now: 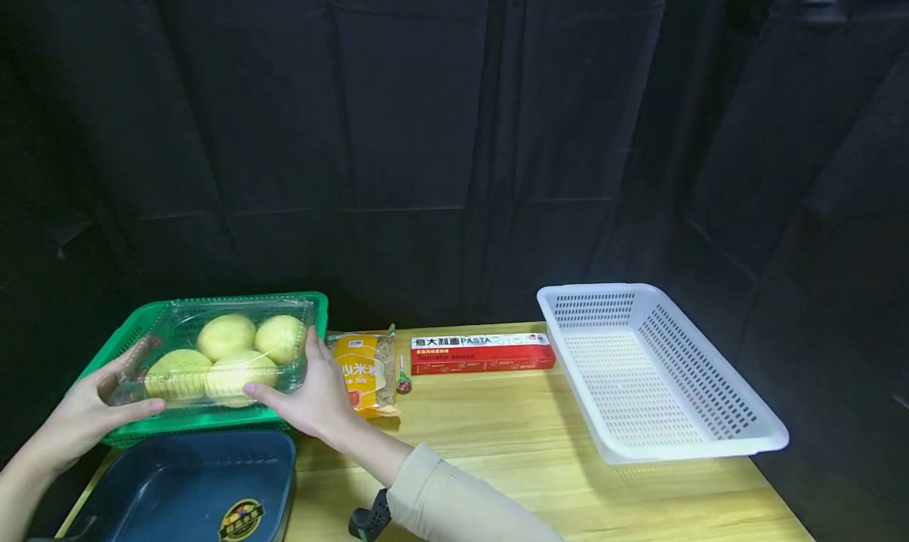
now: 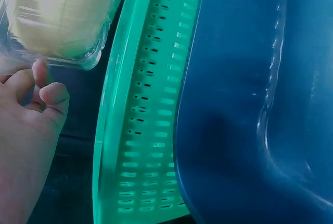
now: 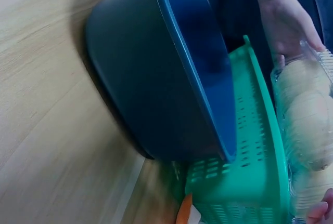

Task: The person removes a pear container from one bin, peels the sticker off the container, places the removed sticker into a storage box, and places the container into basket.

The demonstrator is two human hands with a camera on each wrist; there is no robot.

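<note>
A clear plastic clamshell box (image 1: 213,353) with several yellow-green round fruits sits over the green perforated basket (image 1: 319,304) at the table's left. My left hand (image 1: 92,408) grips the box's left end, thumb along the front. My right hand (image 1: 312,392) holds its right end, thumb under the front edge and fingers up the side. The left wrist view shows the box corner (image 2: 57,21) above the green basket rim (image 2: 151,115), with my left hand (image 2: 36,104) below it. The right wrist view shows the box (image 3: 307,130) over the green basket (image 3: 250,156), with a right fingertip (image 3: 320,211) at the bottom corner.
A dark blue tub (image 1: 192,479) stands at the near left, against the green basket. A yellow snack bag (image 1: 365,368), a small lollipop (image 1: 403,380) and a red pasta box (image 1: 483,353) lie mid-table. An empty white perforated basket (image 1: 746,439) stands at the right. Black curtain behind.
</note>
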